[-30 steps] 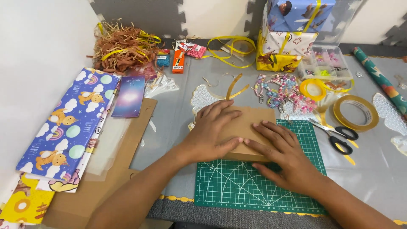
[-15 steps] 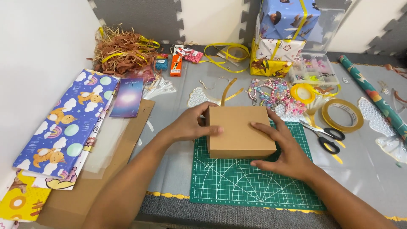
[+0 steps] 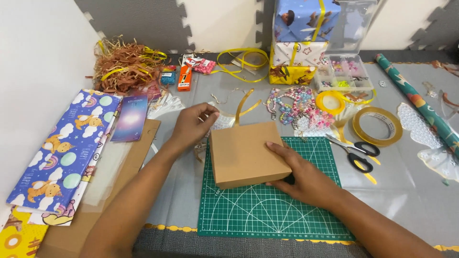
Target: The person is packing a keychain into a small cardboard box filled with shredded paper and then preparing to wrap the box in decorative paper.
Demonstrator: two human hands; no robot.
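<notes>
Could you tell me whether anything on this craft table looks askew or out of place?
Only the plain brown cardboard box stands out: it sits skewed across the green cutting mat, its edges off the grid lines.

This is a home craft corner set up for gift wrapping. A grey worktop [image 3: 411,200] carries a green cutting mat [image 3: 267,210], scissors [image 3: 356,152], a roll of clear tape [image 3: 377,125], yellow ribbon [image 3: 241,59], a compartment box of beads [image 3: 342,71], sheets of patterned wrapping paper [image 3: 60,153] and wrapped gifts [image 3: 299,36]. Interlocking foam mats [image 3: 138,24] stand against the white wall behind.
</notes>
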